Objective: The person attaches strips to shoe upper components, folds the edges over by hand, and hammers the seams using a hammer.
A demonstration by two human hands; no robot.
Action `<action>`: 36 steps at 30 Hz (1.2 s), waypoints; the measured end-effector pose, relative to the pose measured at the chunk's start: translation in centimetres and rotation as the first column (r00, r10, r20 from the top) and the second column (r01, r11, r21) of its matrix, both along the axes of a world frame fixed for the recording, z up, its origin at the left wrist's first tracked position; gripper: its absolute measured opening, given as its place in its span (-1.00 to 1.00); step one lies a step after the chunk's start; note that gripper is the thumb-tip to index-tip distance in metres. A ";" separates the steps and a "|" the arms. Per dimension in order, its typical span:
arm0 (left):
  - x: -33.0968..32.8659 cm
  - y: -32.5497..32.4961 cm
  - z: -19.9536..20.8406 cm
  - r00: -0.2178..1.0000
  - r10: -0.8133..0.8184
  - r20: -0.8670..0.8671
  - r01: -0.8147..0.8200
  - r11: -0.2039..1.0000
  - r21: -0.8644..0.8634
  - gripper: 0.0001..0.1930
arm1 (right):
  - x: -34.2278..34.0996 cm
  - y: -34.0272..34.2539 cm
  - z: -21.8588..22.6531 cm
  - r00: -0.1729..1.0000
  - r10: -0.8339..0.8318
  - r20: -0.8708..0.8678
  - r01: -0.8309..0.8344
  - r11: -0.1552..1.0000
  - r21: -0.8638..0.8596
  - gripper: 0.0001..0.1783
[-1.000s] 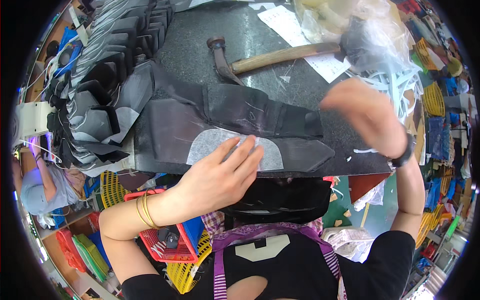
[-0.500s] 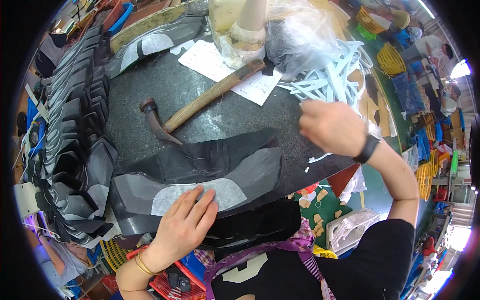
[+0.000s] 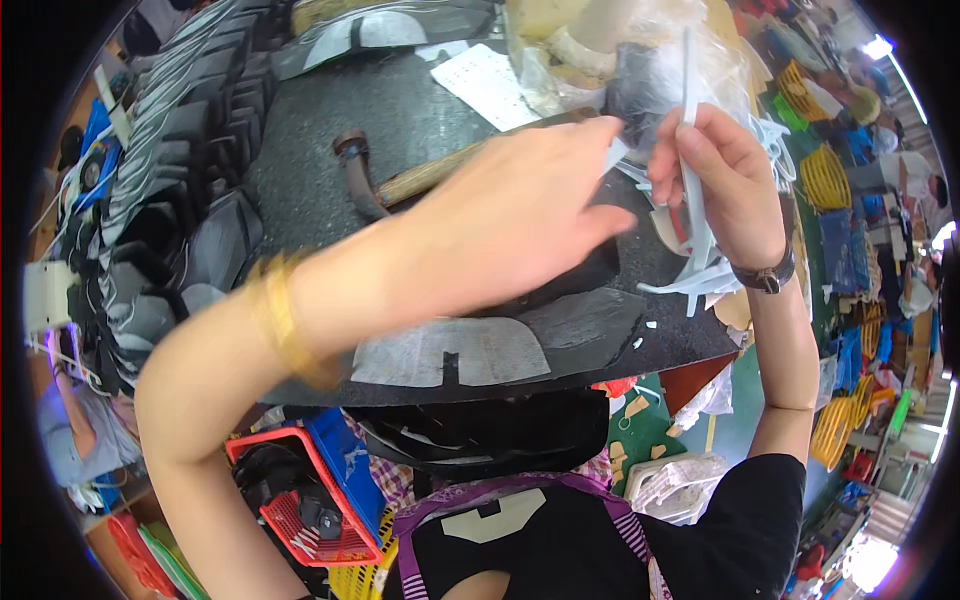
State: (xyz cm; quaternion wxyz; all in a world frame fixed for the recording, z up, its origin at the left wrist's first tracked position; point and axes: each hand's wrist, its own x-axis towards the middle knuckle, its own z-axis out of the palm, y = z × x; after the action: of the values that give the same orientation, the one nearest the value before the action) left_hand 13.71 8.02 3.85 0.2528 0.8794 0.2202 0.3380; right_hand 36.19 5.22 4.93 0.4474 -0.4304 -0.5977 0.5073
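Observation:
My right hand [image 3: 730, 185] pinches a long pale strip [image 3: 690, 90] between thumb and fingers, holding it upright over the table's right side. Reaching across the table, my left hand [image 3: 520, 200] is somewhat blurred, with thumb and fingers apart near that strip. A pale scrap [image 3: 616, 153] shows by its fingertips; whether they touch it is unclear. Under my left forearm, a dark grey cut piece [image 3: 590, 330] lies along the near table edge. It bears a whitish patch [image 3: 400, 355] with a dark notch, and my arm hides part of it.
A hammer [image 3: 355, 165] lies beyond my left forearm, its handle partly covered. A long stack of dark pieces [image 3: 190, 150] lines the left. Paper [image 3: 485, 85], clear plastic wrap [image 3: 690, 60] and more pale strips [image 3: 770, 140] lie further back. A red basket [image 3: 375, 520] stands below the edge.
My left hand has left the whitish patch and swung up and right across the table. My right hand now holds up a pale strip. The view has shifted, and the patch's dark notch shows.

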 end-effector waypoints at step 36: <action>-16.2 -14.5 -8.2 0.850 0.362 -0.383 -0.334 0.932 0.138 -0.48 | -18.5 -3.3 -4.7 0.868 0.434 0.243 -0.230 0.784 -0.577 -0.84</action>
State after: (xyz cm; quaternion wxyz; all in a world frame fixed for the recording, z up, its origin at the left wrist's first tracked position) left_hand -2.51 -6.45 -4.35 0.1074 0.8832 0.4117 0.1972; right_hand 17.73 1.94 0.18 0.0945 -0.5086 -0.5732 0.6355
